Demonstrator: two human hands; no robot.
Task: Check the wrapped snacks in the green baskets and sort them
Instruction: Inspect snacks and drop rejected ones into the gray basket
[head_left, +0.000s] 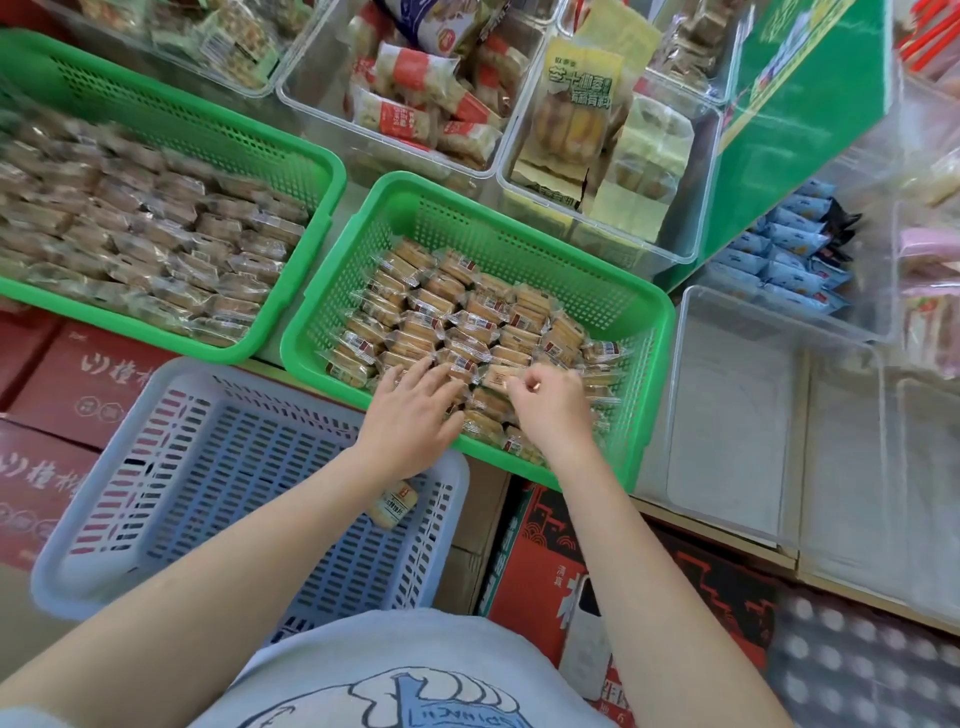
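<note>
A green basket (519, 228) in the middle holds several rows of small wrapped biscuit snacks (447, 317). My left hand (410, 415) lies over the near rows with its fingers stretched out flat on the packets. My right hand (553, 402) is beside it, fingers curled, pinching one wrapped snack (500, 375) at the near edge of the pile. A second green basket (218, 130) at the left is full of darker wrapped snacks (130, 228). A pale blue basket (171, 467) below my left arm holds one single wrapped snack (395, 503).
Clear plastic bins with other packaged snacks (415, 98) stand behind the baskets, and a clear bin (737, 426) with nothing visible in it is at the right. Red cartons (78, 384) lie under the blue basket. A green shelf panel (795, 119) rises at the upper right.
</note>
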